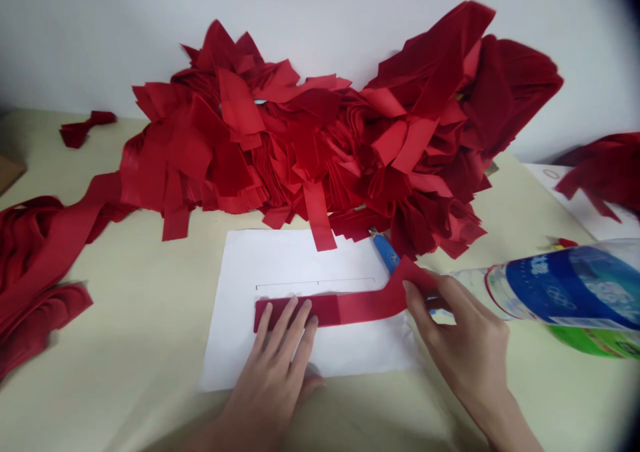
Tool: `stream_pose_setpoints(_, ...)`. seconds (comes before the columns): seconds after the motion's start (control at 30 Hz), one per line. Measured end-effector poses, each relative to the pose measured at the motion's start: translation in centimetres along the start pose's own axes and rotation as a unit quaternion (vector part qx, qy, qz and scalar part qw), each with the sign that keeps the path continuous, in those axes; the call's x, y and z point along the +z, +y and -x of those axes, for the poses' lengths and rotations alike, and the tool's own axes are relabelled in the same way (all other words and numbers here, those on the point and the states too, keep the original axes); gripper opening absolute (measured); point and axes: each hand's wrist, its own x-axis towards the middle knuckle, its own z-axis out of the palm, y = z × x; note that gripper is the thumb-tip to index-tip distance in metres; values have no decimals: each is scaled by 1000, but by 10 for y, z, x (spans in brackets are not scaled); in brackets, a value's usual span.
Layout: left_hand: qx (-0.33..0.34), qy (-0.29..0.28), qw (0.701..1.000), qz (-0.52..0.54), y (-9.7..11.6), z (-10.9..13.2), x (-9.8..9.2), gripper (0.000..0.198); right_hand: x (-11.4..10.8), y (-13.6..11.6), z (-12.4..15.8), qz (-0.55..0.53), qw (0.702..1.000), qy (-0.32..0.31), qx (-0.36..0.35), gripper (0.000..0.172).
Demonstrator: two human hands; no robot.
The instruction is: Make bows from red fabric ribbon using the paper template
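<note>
A red ribbon strip (367,307) lies across a white sheet of paper (240,259), just below a printed line with tick marks. My left hand (280,359) rests on the strip's left part, its fingers stretched out and pressing it flat. That part looks darker, and whether it is doubled over I cannot tell. With thumb and fingertips my right hand (463,335) pinches the strip's right end, lifted a little off the paper. Beside that end lies a blue utility knife (384,251), partly covered by the ribbon.
A big heap of red ribbon pieces (310,132) stands against the wall behind the paper. A long ribbon (65,239) trails off to the left. At right lies a clear bottle with a blue label (565,285), a green item (595,340) under it. More red pieces (610,172) are farther right.
</note>
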Motion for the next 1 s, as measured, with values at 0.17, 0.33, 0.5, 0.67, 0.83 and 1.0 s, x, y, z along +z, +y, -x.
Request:
stream_pose_setpoints(0.17, 3, -8, 1000, 2, -1, 0, 0, 56, -1, 0, 1, 25, 999, 16, -16, 13)
stream_pose_setpoints(0.33, 3, -15, 1000, 8, -2, 0, 0, 57, -1, 1, 1, 32, 999, 22, -35, 14)
stream_pose_setpoints(0.5, 3, -6, 1000, 18, -2, 0, 1, 55, 1, 3, 0, 17, 999, 26, -42, 15)
stream_pose_setpoints(0.67, 8, -3, 1000, 7, -2, -1, 2, 52, 3, -3, 4, 18, 997, 44, -67, 22)
stream_pose_setpoints(0.83, 2, 9, 1000, 12, 0, -2, 2, 52, 12, -18, 18, -54, 983, -29, -173, 29)
stream_pose_setpoints(1.0, -18, 30, 999, 31, 2, -2, 4, 47, 26, -29, 28, -64, 951, -101, -285, 23)
